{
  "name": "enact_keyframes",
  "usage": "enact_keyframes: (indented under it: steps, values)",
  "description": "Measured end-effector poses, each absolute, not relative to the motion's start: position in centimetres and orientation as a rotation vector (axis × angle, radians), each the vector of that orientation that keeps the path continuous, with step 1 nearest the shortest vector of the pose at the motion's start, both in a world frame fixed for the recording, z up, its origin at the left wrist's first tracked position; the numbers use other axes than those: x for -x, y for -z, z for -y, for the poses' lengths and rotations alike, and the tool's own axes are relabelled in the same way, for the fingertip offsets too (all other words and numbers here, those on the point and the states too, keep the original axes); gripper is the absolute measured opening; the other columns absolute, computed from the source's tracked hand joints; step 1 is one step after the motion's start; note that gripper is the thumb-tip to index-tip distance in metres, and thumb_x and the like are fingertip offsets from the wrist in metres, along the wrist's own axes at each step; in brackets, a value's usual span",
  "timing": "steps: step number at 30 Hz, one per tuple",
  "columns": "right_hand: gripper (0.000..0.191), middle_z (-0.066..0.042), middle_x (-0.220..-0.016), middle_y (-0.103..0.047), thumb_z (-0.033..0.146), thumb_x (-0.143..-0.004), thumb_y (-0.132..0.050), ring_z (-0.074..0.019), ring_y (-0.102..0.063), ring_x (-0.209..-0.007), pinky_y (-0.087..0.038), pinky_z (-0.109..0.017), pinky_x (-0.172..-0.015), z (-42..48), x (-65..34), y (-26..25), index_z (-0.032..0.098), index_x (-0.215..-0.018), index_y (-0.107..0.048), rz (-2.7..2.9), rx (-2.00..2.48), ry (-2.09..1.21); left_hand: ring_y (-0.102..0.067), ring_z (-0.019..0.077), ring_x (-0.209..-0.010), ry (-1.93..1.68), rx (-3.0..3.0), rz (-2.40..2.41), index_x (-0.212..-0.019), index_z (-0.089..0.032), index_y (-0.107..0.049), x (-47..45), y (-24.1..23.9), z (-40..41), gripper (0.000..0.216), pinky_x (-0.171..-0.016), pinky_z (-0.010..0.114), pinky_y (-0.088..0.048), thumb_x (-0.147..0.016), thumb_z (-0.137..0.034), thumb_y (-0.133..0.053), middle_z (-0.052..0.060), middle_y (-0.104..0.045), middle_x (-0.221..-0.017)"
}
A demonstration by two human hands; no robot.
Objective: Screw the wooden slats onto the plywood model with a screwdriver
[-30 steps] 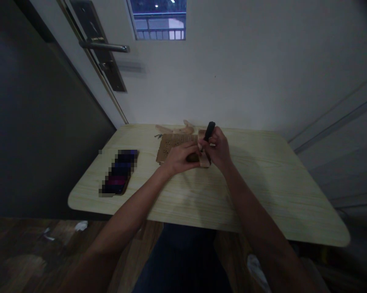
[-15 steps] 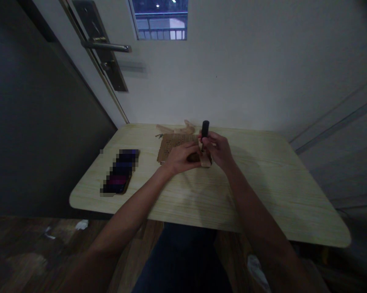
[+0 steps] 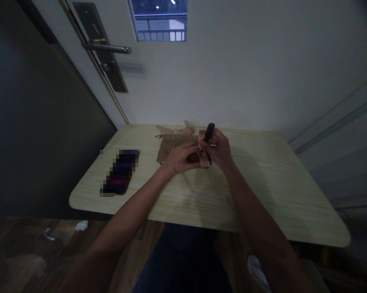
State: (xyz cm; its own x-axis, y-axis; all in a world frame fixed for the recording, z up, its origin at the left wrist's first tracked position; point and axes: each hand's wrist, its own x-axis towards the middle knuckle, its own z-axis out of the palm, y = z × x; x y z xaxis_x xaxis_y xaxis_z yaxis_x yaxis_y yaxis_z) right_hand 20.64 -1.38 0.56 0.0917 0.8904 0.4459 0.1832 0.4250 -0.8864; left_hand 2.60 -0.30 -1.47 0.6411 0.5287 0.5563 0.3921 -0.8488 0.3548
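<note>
My right hand (image 3: 220, 149) is closed around a slim tool with a black handle (image 3: 209, 131). The tool's lower end points down at a pale tan strip (image 3: 205, 161); its tip is hidden by my fingers. Under the strip lies a piece of brown cardboard (image 3: 168, 143), dotted with small holes on its left part. My left hand (image 3: 183, 158) rests on the cardboard, with thumb and fingers pinching the strip's left side next to the tool. Behind the cardboard are pale tan scraps (image 3: 187, 130) of thin material.
A phone (image 3: 120, 171) with a blurred-out screen lies on the left of the light wooden table (image 3: 277, 195). A white door (image 3: 247, 61) with a metal handle (image 3: 110, 48) stands right behind the table. White scraps (image 3: 82, 225) lie on the floor at left.
The black handle has gone from nearly upright to leaning right, and my right hand has tilted with it. More of the strip's far end shows. My left hand has hardly moved.
</note>
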Motion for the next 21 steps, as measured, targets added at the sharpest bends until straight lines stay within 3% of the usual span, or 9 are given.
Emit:
enact_keyframes:
  steps: [5, 15, 17, 21]
  values:
    - [0.043, -0.001, -0.083, -0.065, 0.061, -0.08, -0.068, -0.0096, -0.054, -0.061, -0.04, -0.022, -0.047, 2.02, -20.64, -0.82, 0.023, -0.099, -0.063, 1.396, 1.024, -0.719, -0.069, 0.0215, -0.091, -0.986, -2.658, -0.77, -0.098, -0.02, -0.068, -2.62, 1.27, 0.41, 0.031, -0.078, 0.032, -0.056, -0.087, -0.048, -0.072, 0.006, -0.07, -0.1]
    - [0.041, -0.003, -0.087, -0.071, 0.058, -0.082, -0.069, -0.0121, -0.063, -0.067, -0.049, -0.024, -0.052, 2.03, -21.19, -0.78, 0.021, -0.099, -0.068, 1.469, 0.947, -0.773, -0.069, 0.0214, -0.09, -0.98, -2.66, -0.776, -0.097, -0.019, -0.068, -2.65, 1.37, 0.34, 0.034, -0.075, 0.031, -0.055, -0.088, -0.051, -0.07, 0.007, -0.07, -0.1]
    - [0.041, -0.002, -0.086, -0.072, 0.058, -0.079, -0.071, -0.0129, -0.063, -0.067, -0.049, -0.024, -0.051, 1.96, -21.06, -0.9, 0.021, -0.097, -0.068, 1.473, 0.994, -0.778, -0.07, 0.0215, -0.091, -0.982, -2.656, -0.775, -0.097, -0.019, -0.068, -2.66, 1.34, 0.36, 0.034, -0.075, 0.031, -0.055, -0.088, -0.052, -0.069, 0.007, -0.07, -0.101]
    - [0.041, 0.004, -0.066, -0.061, 0.055, -0.068, -0.081, -0.0111, -0.056, -0.058, -0.042, -0.023, -0.049, 1.8, -20.78, -0.9, 0.023, -0.076, -0.057, 1.437, 1.09, -0.649, -0.07, 0.0216, -0.094, -0.992, -2.645, -0.769, -0.098, -0.02, -0.067, -2.66, 1.41, 0.34, 0.033, -0.078, 0.032, -0.056, -0.088, -0.052, -0.07, 0.007, -0.071, -0.104]
